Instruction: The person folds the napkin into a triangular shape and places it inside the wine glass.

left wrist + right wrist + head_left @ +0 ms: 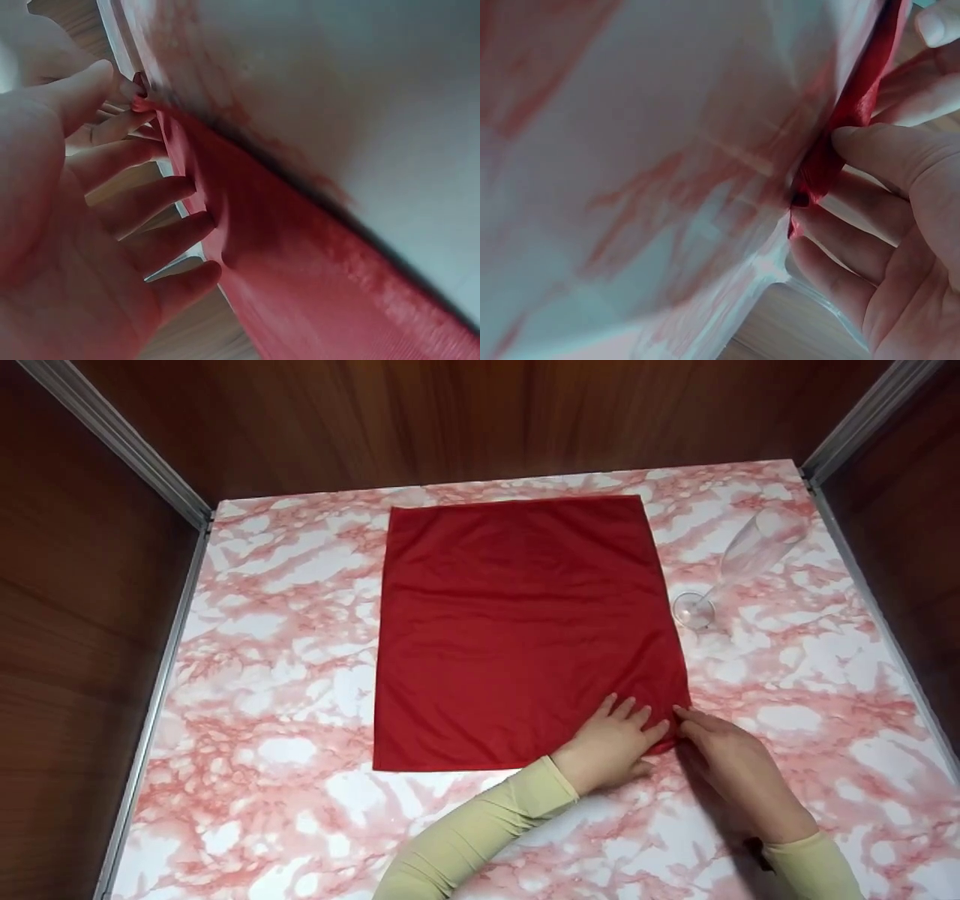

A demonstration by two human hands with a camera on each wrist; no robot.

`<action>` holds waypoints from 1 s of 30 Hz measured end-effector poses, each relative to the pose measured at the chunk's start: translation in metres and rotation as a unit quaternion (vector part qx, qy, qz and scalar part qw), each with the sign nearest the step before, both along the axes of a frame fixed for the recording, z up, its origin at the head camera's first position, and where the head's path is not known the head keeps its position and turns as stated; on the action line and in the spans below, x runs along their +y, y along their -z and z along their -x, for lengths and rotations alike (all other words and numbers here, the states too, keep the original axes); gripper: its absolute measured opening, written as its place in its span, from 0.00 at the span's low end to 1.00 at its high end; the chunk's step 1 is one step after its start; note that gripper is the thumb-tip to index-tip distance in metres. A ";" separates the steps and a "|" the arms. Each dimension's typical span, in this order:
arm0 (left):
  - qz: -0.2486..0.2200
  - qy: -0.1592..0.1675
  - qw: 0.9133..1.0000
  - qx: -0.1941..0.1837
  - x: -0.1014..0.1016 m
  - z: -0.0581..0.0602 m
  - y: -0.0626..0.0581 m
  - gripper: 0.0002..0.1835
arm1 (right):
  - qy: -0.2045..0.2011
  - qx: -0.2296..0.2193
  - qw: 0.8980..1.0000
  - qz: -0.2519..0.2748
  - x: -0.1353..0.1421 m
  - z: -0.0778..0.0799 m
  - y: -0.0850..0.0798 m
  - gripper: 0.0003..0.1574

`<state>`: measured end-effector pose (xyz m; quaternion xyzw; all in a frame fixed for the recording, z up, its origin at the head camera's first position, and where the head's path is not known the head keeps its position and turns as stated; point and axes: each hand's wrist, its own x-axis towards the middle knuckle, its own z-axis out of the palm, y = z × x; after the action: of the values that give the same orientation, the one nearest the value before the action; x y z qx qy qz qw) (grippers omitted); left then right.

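A red cloth (517, 622) lies spread on the table, lightly creased, its near right corner bunched between the hands. My left hand (611, 742) rests on the cloth near that corner, fingers spread and fairly straight, fingertips touching the fabric. At the corner itself, my right hand (731, 757) pinches the cloth's edge between thumb and fingers. The right wrist view shows the right thumb (877, 154) against a gathered strip of the red cloth (821, 169). In the left wrist view the left fingers (169, 214) touch the cloth (277, 270).
A clear stemmed glass (750, 559) lies on its side right of the cloth, its round base close to the cloth's edge. The table (277, 660) has a red and white marbled top. Dark wood panels (450, 420) with metal edging surround it at the back and sides.
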<state>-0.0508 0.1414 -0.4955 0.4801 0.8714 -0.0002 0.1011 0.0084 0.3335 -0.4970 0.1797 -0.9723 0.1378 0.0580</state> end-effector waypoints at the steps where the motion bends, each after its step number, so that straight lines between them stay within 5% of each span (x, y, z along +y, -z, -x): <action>1: 0.000 0.002 1.000 -0.003 0.000 0.000 0.000 0.35 | 0.000 -0.001 1.000 0.002 0.001 0.000 0.000 0.10; 6: -0.007 0.015 0.999 -0.028 0.000 0.004 -0.002 0.36 | 0.002 0.003 1.000 0.020 0.004 0.002 -0.001 0.15; 10: -0.061 0.014 0.993 -0.098 -0.003 0.009 -0.003 0.37 | 0.004 0.005 0.999 0.046 0.007 0.004 -0.001 0.19; 17: -0.203 -0.007 0.949 -0.242 -0.009 0.021 -0.003 0.38 | 0.004 -0.016 0.995 0.094 0.009 0.010 -0.005 0.13; 30: -0.309 -0.041 0.896 -0.315 -0.007 0.026 0.002 0.31 | 0.000 -0.082 0.976 0.200 0.020 0.026 -0.005 0.12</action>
<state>-0.0772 0.1341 -0.4978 0.4262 0.7688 0.4248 0.2165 -0.0176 0.3530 -0.4917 0.1527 -0.9264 0.3439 0.0132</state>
